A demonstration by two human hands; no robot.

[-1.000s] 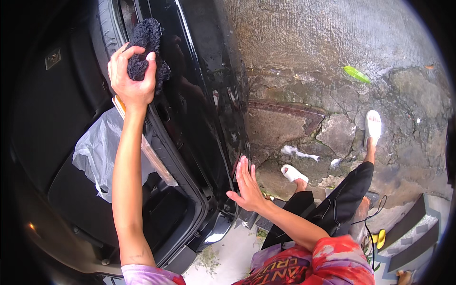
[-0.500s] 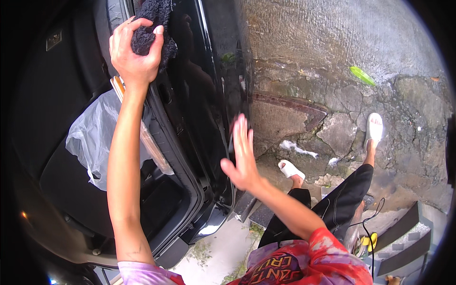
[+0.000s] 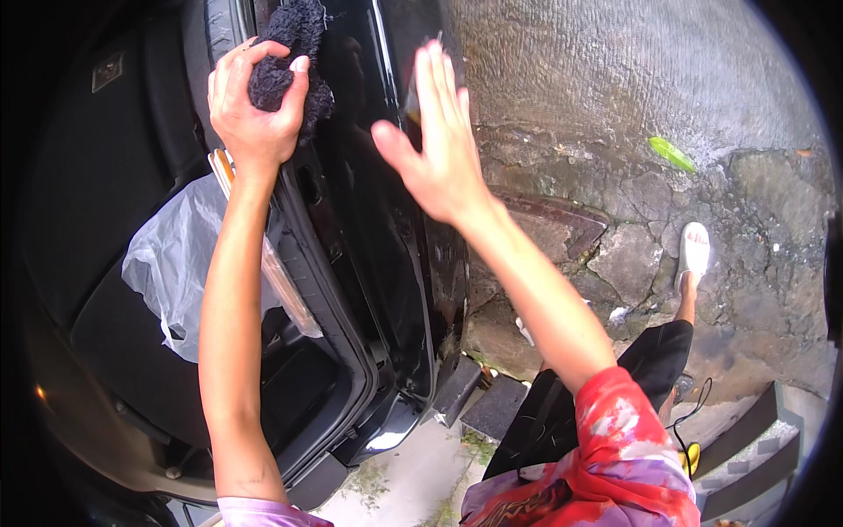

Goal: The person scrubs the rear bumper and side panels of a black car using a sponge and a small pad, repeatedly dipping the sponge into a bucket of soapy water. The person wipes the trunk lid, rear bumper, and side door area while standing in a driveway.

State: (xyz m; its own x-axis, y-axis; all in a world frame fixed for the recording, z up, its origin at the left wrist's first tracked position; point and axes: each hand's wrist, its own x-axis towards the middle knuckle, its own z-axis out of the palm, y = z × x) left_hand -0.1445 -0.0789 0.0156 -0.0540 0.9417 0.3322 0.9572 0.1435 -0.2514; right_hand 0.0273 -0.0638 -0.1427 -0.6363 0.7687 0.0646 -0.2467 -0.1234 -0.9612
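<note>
A fluffy dark microfiber cloth (image 3: 303,31) is bunched under my left hand (image 3: 255,123), whose fingers and thumb close around it. It lies at the edge of the car's open trunk, on the black sill (image 3: 307,189). My right hand (image 3: 443,149) is empty, fingers stretched out and thumb apart. It is over the glossy black rear bumper (image 3: 373,233), and I cannot tell whether the palm touches it. Below my left wrist, a long, thin bundle in clear wrapping (image 3: 290,290) rests along the trunk's inner edge, partly behind the forearm.
A clear plastic bag (image 3: 171,259) lies in the dark trunk (image 3: 114,325). To the right is cracked, wet stone paving (image 3: 628,255) with a green leaf (image 3: 672,154). One white slipper (image 3: 694,250) is on my foot. Grey steps (image 3: 746,448) and a black cable (image 3: 694,413) are at lower right.
My right hand has moved forward along the bumper, its arm now stretched farther out. My left hand keeps its hold on the cloth in nearly the same spot.
</note>
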